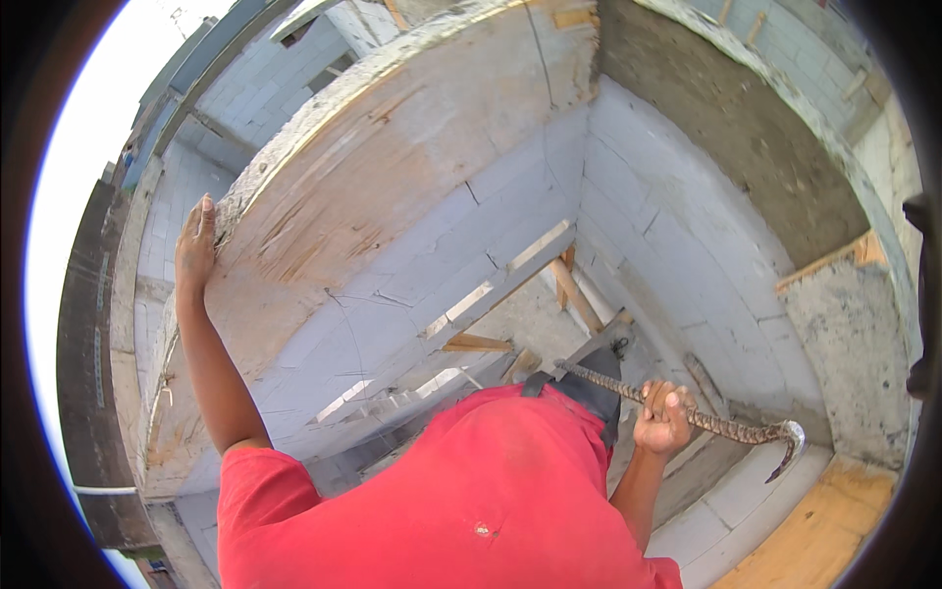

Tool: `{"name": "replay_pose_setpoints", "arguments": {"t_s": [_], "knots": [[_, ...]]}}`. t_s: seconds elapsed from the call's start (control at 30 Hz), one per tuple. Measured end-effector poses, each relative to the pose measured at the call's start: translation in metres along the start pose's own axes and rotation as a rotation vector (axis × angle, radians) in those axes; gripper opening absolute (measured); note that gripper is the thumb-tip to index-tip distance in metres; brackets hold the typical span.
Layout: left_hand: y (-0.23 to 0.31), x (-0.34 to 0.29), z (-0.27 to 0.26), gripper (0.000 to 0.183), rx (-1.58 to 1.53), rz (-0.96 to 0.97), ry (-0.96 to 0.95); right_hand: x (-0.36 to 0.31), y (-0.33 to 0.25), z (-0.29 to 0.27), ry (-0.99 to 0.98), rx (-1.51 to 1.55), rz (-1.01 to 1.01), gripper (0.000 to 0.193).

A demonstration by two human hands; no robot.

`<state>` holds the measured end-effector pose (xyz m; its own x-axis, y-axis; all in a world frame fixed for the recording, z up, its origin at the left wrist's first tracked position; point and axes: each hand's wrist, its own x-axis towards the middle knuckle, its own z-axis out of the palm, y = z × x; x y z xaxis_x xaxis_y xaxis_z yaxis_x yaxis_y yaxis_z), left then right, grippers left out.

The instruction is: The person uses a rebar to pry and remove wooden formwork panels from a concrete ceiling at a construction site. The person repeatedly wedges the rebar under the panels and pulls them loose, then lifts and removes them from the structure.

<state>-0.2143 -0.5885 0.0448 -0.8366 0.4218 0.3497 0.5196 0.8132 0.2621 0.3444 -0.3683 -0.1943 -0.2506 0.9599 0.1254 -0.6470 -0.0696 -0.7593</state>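
Note:
My right hand (663, 418) is wrapped round a ribbed steel pry bar (738, 430), which looks made from rebar. The bar's hooked, flattened claw points to the right, and its straight end reaches left across my dark trousers. My left hand (195, 247) rests with outstretched fingers against the rough top edge of a concrete beam (257, 169). Along the beam's near face runs a worn plywood formwork panel (343, 162), splintered and peeling in places. The bar is apart from the panel. My red sleeves and shirt fill the lower middle.
Pale block walls (677, 187) meet in a corner below the beam. Timber braces (577, 294) stand down beside my legs. A bare concrete beam (721, 128) runs along the right, and a yellowish board (819, 530) lies lower right. Thin wires hang from the panel.

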Motion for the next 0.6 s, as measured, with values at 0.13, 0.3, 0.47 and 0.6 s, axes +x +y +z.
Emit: {"name": "replay_pose_setpoints", "arguments": {"t_s": [0.13,0.3,0.47,0.6], "knots": [[0.035,-0.067,0.000,0.056,-0.093,0.056,0.544,0.017,0.006,0.034,0.000,-0.107,0.127,0.039],[0.041,-0.082,0.049,0.033,-0.269,0.010,0.909,0.045,0.041,0.064,-0.018,-0.358,0.220,0.041],[0.033,-0.062,0.079,0.026,-0.045,-0.006,1.051,0.079,0.065,0.107,-0.209,-0.322,0.396,0.040],[0.021,-0.063,0.088,0.027,0.003,0.057,1.107,0.099,0.091,0.123,-0.195,-0.677,0.350,0.039]]}}
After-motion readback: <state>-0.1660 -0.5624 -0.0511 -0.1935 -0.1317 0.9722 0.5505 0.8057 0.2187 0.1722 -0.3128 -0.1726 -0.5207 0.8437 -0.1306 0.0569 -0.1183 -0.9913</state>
